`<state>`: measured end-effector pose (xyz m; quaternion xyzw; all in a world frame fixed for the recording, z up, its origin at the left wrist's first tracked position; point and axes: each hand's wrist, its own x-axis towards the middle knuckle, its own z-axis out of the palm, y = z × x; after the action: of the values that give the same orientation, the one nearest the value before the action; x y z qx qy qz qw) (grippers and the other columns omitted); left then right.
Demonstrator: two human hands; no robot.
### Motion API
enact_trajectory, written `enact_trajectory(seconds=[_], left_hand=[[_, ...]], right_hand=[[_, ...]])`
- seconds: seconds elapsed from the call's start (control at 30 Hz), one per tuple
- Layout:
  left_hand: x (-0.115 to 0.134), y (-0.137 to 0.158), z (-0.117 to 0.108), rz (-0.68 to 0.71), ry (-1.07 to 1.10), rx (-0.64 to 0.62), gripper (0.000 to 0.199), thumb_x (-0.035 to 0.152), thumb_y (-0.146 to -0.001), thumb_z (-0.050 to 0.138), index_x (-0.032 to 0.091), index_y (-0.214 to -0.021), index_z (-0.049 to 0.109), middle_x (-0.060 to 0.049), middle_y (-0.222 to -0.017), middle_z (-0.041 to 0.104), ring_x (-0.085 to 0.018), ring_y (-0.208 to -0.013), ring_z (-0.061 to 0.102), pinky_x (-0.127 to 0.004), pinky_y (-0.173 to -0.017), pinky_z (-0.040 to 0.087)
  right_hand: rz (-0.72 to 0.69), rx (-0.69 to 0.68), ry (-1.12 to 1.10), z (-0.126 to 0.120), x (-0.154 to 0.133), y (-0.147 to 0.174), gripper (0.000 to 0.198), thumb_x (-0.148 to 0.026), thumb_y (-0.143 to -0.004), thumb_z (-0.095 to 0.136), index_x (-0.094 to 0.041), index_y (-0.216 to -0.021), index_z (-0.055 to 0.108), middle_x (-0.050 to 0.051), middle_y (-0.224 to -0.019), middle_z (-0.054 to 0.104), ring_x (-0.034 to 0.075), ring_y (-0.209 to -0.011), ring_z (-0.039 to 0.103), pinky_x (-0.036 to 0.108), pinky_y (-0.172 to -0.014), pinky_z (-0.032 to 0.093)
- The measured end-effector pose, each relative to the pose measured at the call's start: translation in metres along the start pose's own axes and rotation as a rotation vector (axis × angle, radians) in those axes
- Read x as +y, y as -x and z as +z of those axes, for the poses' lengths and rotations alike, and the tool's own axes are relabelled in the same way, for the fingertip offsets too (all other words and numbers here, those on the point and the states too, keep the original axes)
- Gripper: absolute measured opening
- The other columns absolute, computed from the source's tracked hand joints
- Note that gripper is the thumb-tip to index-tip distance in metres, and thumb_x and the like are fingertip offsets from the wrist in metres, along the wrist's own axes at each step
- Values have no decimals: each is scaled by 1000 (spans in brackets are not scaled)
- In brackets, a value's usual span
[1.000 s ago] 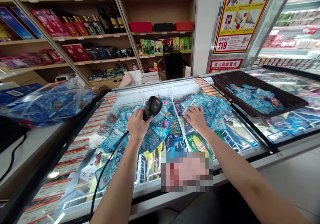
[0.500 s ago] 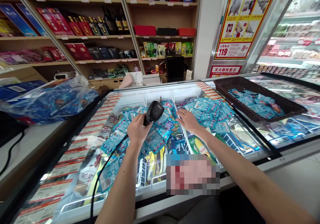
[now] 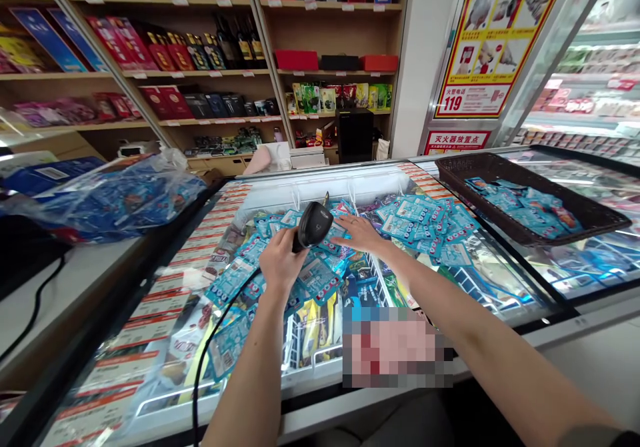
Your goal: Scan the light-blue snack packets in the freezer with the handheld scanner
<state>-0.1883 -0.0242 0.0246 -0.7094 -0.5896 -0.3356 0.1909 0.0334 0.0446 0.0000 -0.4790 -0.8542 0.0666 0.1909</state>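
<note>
My left hand (image 3: 280,258) is wrapped round the grip of a black barcode scanner (image 3: 316,224), whose head leans over the glass-topped freezer (image 3: 320,179). A black cable (image 3: 204,348) runs from it down past my left forearm. Blue packets (image 3: 320,279) lie scattered beneath the scanner. My right hand (image 3: 361,234) is stretched flat with fingers apart, its fingertips just right of the scanner and over the packets; whether they touch is unclear. A second heap of blue packets (image 3: 425,224) lies to the right of that hand.
A brown basket (image 3: 530,237) with more blue packets stands at the right on the freezer. On the left counter is a clear plastic bag (image 3: 135,190) full of blue packets. Shelves (image 3: 200,72) with boxes and bottles line the back wall. White wire dividers (image 3: 383,290) show inside the freezer.
My right hand has moved left, from beside the wire divider to over the packets near the scanner. My left hand still holds the scanner. The whole view has shifted slightly.
</note>
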Motion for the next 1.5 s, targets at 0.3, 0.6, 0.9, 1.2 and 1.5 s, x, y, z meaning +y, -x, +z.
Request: enact_trajectory(seconds=[0.3,0.6,0.9,1.2,1.5], left_hand=[[1,1,0,33,-6,-21,33,41,-78,53,24,-105,59,-3,-93,64,-20,-90,59,-27,-64,37],[3,2,0,65,-25,-55,33,41,-80,52,22,-106,59,-4,-94,65,-21,-91,58,-28,-66,38],[7,2,-4,148,-62,-89,33,38,-79,52,22,-107,57,-5,-97,64,-22,-91,59,-29,-66,39],[29,0,-4,322,-41,-167,28,35,-82,50,23,-106,58,-4,-97,64,-21,-92,59,-29,-66,40],[43,3,3,328,-27,-247,28,38,-82,49,25,-106,57,-2,-97,64,-20,-90,59,-27,-61,39]], right_hand=[[-107,-96,-164,-31,21,55,73,-60,-78,52,-27,-140,31,5,-144,37,26,-130,36,42,-105,32],[160,187,110,-19,2,73,85,-78,-62,52,-13,-118,55,18,-116,55,35,-118,42,49,-102,30],[169,405,-296,-42,23,91,63,-34,-79,58,-28,-136,30,7,-132,47,25,-121,45,41,-99,37],[235,581,-513,-29,64,87,39,-25,-77,54,-22,-115,50,5,-108,62,22,-100,58,37,-85,47],[213,582,-553,-28,69,78,37,-25,-78,50,-23,-115,54,3,-111,62,20,-102,57,36,-87,47]])
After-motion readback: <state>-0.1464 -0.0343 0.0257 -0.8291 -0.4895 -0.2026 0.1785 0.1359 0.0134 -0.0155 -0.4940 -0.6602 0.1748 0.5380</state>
